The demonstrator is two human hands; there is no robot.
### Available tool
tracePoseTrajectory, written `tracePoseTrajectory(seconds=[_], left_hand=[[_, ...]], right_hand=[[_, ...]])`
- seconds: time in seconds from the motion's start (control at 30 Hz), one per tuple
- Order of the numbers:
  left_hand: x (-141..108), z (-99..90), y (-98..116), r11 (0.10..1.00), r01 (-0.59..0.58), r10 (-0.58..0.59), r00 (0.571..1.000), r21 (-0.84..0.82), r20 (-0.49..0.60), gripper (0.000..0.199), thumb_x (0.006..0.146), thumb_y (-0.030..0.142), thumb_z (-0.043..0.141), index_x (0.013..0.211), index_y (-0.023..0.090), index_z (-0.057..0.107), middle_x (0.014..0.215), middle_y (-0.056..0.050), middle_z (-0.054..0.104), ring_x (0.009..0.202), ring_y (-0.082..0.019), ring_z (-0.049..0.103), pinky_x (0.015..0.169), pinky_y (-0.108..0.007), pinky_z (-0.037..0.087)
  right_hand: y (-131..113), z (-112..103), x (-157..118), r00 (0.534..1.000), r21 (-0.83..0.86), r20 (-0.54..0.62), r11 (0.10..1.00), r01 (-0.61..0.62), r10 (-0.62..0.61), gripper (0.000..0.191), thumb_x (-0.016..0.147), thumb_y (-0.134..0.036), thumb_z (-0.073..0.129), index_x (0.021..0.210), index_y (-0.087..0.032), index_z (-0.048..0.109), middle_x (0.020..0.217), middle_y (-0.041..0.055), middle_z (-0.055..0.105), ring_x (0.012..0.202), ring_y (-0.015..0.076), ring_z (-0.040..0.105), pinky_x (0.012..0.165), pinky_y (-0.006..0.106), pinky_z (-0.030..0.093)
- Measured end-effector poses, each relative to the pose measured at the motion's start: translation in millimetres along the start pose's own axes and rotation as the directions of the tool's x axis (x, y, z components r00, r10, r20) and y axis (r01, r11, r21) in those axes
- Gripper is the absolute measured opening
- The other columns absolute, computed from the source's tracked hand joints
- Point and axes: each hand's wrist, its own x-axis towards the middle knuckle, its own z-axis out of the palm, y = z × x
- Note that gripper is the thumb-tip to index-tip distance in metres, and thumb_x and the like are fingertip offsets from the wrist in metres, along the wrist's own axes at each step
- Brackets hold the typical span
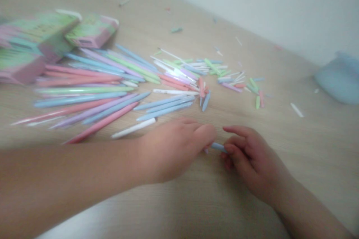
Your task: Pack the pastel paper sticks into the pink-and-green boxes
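My right hand (249, 157) pinches a light blue pen (218, 146) between thumb and fingers; only a short length of it shows. The other end of the pen runs to the fingers of my left hand (179, 145), which is closed, palm down. A small purple tip (206, 151) peeks out under the left fingers; what it belongs to is hidden. Just beyond my left hand lie several blue pen barrels (168, 106) and a white pen (133, 128). The picture is blurred.
Pastel pens (84, 90) lie in a spread to the left. Colourful boxes (92, 31) stand behind them. Short caps and white sticks (213, 67) are scattered across the wooden table (280, 138). A light blue object (339, 78) sits at the right by the white wall.
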Motion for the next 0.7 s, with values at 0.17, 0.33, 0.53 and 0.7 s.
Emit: tracePoseTrajectory(seconds=[0.17,0.33,0.53,0.7], left_hand=[[3.7,-0.5,0.2,0.998,-0.027,0.028,1.0,0.05,-0.013,0.011,0.104,0.019,0.052,0.105,0.021,0.063,0.096,-0.002,0.072,0.096,-0.023,0.068,0.084,-0.036,0.051],[3.1,-5.7,2.5,0.988,-0.126,0.141,0.97,0.087,-0.196,0.036,0.106,0.024,0.049,0.139,0.015,0.058,0.15,-0.012,0.061,0.138,-0.026,0.055,0.116,-0.044,0.04],[-1.1,-5.0,4.8,0.944,-0.314,0.3,0.944,0.098,0.136,0.051,0.103,0.046,0.055,0.145,0.018,0.06,0.159,-0.009,0.054,0.155,-0.029,0.04,0.126,-0.051,0.033],[1.3,-2.0,3.3,0.943,-0.315,0.291,0.937,0.105,0.195,0.046,0.101,0.046,0.055,0.131,0.014,0.07,0.148,-0.014,0.063,0.15,-0.036,0.046,0.123,-0.057,0.037]], right_hand=[[1.1,-1.5,5.6,0.988,-0.215,0.099,0.967,0.134,-0.115,0.021,0.104,-0.028,0.056,0.122,-0.025,0.067,0.099,0.0052,0.08,0.083,0.0218,0.077,0.069,0.032,0.062],[30.9,-49.0,11.4,0.975,-0.426,-0.138,0.9,0.097,-0.171,0.018,0.103,-0.029,0.06,0.116,-0.025,0.072,0.082,0.0017,0.078,0.068,0.021,0.075,0.056,0.029,0.057],[28.4,-87.7,38.5,0.895,0.316,-0.444,0.942,0.115,0.039,0.019,0.104,-0.036,0.064,0.094,-0.027,0.077,0.066,-0.0002,0.067,0.053,0.0135,0.065,0.048,0.025,0.049],[-45.4,-34.0,76.6,0.951,0.544,-0.282,0.838,0.047,0.129,0.025,0.097,-0.048,0.071,0.11,-0.027,0.074,0.086,0.0001,0.074,0.073,0.0159,0.071,0.06,0.027,0.059]])
